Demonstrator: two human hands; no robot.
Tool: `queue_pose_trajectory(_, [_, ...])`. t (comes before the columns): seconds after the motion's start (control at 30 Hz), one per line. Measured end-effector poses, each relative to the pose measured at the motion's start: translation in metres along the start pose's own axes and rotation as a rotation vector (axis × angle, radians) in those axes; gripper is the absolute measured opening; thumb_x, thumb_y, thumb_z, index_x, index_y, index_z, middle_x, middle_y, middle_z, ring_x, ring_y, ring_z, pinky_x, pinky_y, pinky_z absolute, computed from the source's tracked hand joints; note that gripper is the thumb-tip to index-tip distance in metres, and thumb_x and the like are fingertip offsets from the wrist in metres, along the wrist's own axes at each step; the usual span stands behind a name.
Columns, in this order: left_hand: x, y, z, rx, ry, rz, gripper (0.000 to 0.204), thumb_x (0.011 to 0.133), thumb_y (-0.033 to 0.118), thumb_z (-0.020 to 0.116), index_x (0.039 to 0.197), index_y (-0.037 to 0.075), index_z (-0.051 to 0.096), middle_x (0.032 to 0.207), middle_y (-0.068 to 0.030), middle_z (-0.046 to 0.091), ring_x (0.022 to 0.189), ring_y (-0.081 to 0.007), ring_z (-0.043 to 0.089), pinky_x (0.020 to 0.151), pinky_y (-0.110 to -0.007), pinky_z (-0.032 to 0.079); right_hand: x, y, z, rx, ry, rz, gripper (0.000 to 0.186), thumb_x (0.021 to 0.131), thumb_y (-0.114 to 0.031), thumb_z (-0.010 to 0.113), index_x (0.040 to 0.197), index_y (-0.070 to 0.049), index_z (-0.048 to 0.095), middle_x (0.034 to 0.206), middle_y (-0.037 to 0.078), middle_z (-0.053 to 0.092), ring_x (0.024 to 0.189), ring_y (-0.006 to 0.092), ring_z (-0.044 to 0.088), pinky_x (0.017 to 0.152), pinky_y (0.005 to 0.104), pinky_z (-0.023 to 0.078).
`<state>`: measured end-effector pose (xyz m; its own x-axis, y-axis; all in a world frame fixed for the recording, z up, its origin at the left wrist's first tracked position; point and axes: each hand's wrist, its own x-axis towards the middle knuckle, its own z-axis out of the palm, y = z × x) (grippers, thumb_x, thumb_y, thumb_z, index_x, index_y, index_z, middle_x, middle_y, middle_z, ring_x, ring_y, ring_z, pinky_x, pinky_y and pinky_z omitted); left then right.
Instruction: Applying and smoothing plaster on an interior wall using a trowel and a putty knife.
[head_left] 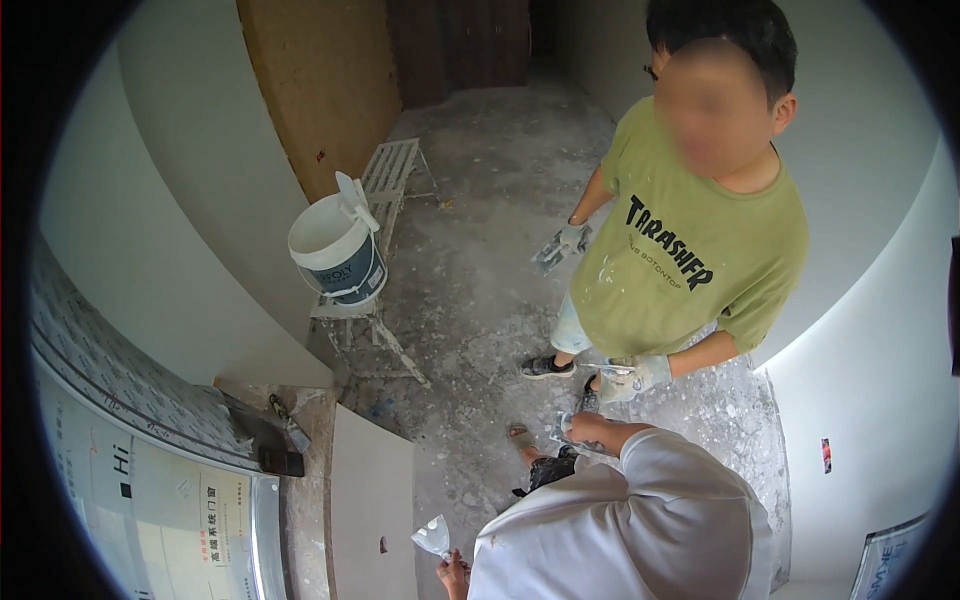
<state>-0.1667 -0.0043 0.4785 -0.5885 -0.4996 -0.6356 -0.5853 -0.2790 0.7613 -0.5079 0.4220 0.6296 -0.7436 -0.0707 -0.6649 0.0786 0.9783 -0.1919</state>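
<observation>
- Two tools are gripped: the left hand (453, 572) closes on a scraper (432, 536) near the pale panel (370, 500); the right hand (585, 428) on a flat trowel (562, 427) near a co-worker's gloved hand (640, 378).
- Step in hand looks like a pause; moving next calls for keeping the trowel clear.
- One white bucket (345, 270) stands on a slatted desk (390, 170), pale tool (351, 195) at its rim; contents cannot be told.

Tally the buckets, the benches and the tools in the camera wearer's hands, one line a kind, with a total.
Bucket: 1
Slatted bench: 1
Scraper, in the left hand: 1
Flat grey tool, in the right hand: 1
Total: 4
</observation>
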Motion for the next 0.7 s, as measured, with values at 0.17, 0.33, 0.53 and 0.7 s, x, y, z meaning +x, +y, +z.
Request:
queue_pose_trajectory(0.17, [-0.025, 0.023, 0.009, -0.001, -0.048, -0.038, 0.025, 0.091, 0.02, 0.074, 0.083, 0.001, 0.06, 0.059, -0.0065, 0.057, 0.043, -0.0168, 0.054, 0.036, -0.031, 0.043, -0.017, 0.015, 0.007, 0.026, -0.004, 0.068, 0.05, 0.088, -0.049, 0.064, 0.094, 0.0, 0.071, 0.077, 0.013, 0.072, 0.062, 0.0254, 0.07, 0.06, 0.0391, 0.057])
queue_pose_trajectory(0.33, [-0.037, 0.014, 0.012, 0.118, -0.042, -0.009, 0.03, 0.09, 0.027, 0.075, 0.085, 0.001, 0.062, 0.06, -0.007, 0.059, 0.045, -0.0164, 0.057, 0.039, -0.03, 0.044, -0.022, 0.043, 0.027, 0.027, -0.039, 0.164, 0.049, 0.09, -0.047, 0.064, 0.1, 0.001, 0.071, 0.084, 0.014, 0.074, 0.068, 0.0276, 0.073, 0.065, 0.0406, 0.059])
queue_pose_trajectory(0.53, [-0.049, -0.018, 0.004, 0.189, 0.023, -0.138, 0.043, 0.09, 0.041, 0.073, 0.09, -0.001, 0.067, 0.064, -0.0083, 0.065, 0.053, -0.0167, 0.062, 0.049, -0.033, 0.051, -0.023, 0.081, 0.068, 0.158, -0.059, 0.148, 0.041, 0.092, -0.035, 0.069, 0.085, 0.006, 0.066, 0.068, 0.015, 0.065, 0.052, 0.0233, 0.062, 0.046, 0.0387, 0.048])
queue_pose_trajectory(0.7, [-0.066, -0.009, 0.001, 0.295, 0.03, -0.121, 0.049, 0.091, 0.049, 0.07, 0.089, -0.001, 0.065, 0.066, -0.0075, 0.065, 0.054, -0.0163, 0.064, 0.053, -0.033, 0.052, -0.027, 0.109, 0.092, 0.287, -0.133, 0.217, 0.041, 0.093, -0.033, 0.069, 0.092, 0.007, 0.062, 0.067, 0.015, 0.063, 0.051, 0.0246, 0.061, 0.041, 0.0401, 0.045])
